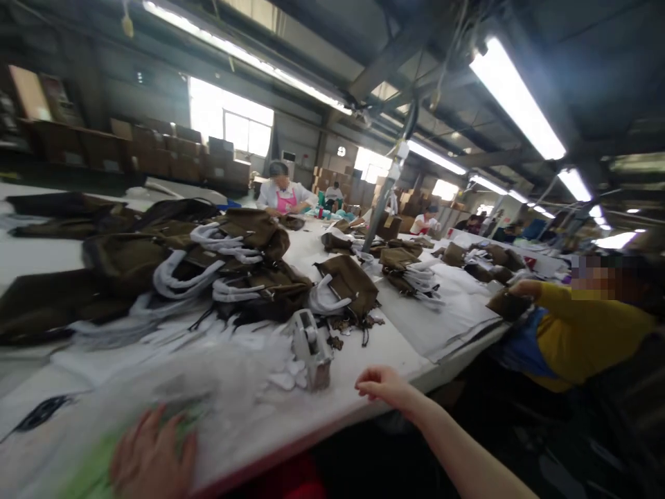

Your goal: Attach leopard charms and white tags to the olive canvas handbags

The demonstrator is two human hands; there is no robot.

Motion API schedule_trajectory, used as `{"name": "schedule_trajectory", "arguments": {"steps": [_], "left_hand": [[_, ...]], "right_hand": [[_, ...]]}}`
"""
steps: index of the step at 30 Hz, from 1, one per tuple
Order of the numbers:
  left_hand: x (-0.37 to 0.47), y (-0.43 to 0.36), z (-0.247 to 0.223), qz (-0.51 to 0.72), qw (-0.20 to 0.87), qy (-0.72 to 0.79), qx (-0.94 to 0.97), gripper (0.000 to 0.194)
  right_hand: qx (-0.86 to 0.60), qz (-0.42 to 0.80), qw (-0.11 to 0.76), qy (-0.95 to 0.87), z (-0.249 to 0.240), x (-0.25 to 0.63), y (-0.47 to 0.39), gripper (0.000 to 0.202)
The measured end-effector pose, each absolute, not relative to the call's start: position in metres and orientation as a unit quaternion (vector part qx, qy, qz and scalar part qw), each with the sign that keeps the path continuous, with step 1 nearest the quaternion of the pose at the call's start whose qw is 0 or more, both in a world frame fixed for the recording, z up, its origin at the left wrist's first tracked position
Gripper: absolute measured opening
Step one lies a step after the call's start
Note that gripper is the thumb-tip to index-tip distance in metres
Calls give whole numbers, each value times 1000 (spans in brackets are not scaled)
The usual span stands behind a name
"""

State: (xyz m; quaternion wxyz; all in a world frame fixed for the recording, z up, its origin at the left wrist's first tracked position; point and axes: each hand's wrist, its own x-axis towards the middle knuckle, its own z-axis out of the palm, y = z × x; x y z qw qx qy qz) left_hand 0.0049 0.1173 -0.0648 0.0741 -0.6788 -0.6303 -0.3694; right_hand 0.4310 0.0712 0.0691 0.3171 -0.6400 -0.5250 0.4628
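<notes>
My left hand point(153, 454) lies with its fingers spread on clear plastic film point(218, 395), close to a green patch point(88, 468) at the lower left. My right hand point(382, 384) is raised near the front edge of the table, its fingers curled together. Whether anything small is between them is hidden. A tape dispenser point(312, 353) stands just left of my right hand, apart from it. Behind it lies a dark olive bag point(348, 284) with a white-wrapped handle point(328, 296). Small dark pieces point(337, 341) rest beside the dispenser.
More olive bags point(125, 260) are heaped on the left of the white table point(364, 412). A black cord point(44, 412) lies at the far left. A metal post point(379, 211) rises from the table. A co-worker in a yellow sleeve point(576, 326) handles a dark bag point(508, 303) on the right.
</notes>
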Motion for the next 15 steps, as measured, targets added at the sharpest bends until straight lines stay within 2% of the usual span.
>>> {"name": "schedule_trajectory", "arguments": {"steps": [9, 15], "left_hand": [[-46, 94, -42, -329, 207, -718, -577, 51], [-57, 86, -45, -309, 217, -743, -553, 49]], "right_hand": [[-526, 431, 173, -713, 96, 360, 65, 16], [-505, 279, 196, -793, 114, 322, 169, 18]]}}
